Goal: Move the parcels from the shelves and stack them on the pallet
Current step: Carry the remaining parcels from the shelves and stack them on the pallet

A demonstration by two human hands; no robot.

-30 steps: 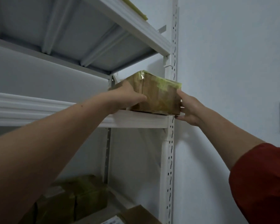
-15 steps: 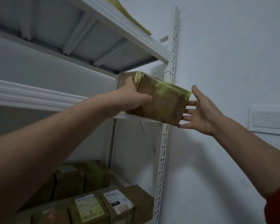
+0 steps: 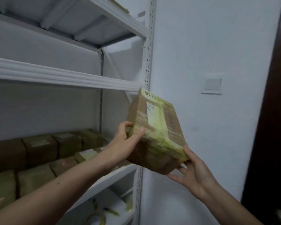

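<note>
A brown cardboard parcel [image 3: 156, 127] wrapped in yellowish tape is held in the air by both hands, clear of every shelf and just in front of the rack's white slotted post [image 3: 148, 46]. It is tilted, its far end up near the front lip of the middle shelf [image 3: 63, 75] and its near end lower, so the top face with a pale label and some dark handwriting (too blurred to read) is turned toward the camera. The left hand [image 3: 125, 143] grips the near left corner, thumb pressed on the taped top face and fingers curled round the left side. The right hand [image 3: 191, 171] lies under the near right corner with its fingers spread and fairly straight beneath the bottom, the thumb up against the right edge. On the lower shelf [image 3: 120, 173], behind the left forearm, rows of other parcels [image 3: 39, 146] sit close together, several with labels on top. A shelf below that holds what look like rolls of yellow tape [image 3: 96, 220]. On the pale wall [image 3: 201, 38] to the right is a light switch [image 3: 212, 84], and a dark door frame [image 3: 269, 111] runs down the right edge
</note>
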